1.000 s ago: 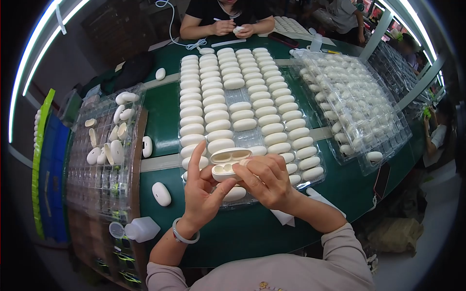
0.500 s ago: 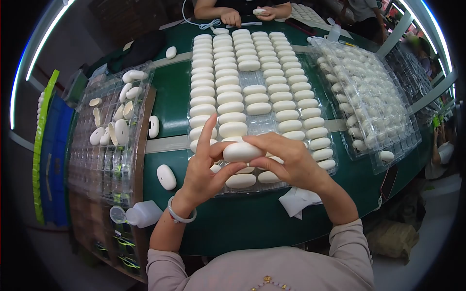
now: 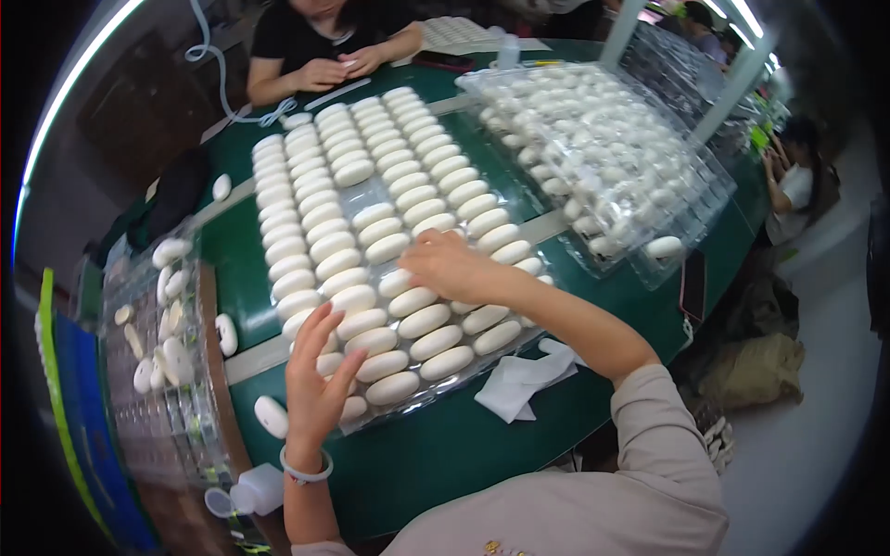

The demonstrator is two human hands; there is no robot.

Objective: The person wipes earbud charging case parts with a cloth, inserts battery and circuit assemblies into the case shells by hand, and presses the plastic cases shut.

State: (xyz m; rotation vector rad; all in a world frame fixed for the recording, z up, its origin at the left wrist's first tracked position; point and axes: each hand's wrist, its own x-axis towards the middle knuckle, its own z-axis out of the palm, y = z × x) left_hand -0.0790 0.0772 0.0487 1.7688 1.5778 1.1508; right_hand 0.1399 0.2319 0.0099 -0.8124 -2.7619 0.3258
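Observation:
A clear plastic tray lies in front of me, filled with rows of smooth white oval cases. My right hand reaches over the middle of the tray. Its bent fingers press together at the end of a white oval case, which sits low in the row; the fingertips partly cover it. My left hand hovers over the tray's near left corner, fingers and thumb apart, holding nothing. A loose white case lies on the green table beside it.
More filled clear trays are stacked at the right, near a phone. A white cloth lies by the near edge. At left are a tray with loose shells and a small bottle. Another person sits opposite.
My hands have parted. The right carried the white case forward and down into a gap in the tray; the left let go and moved left. My view has turned right.

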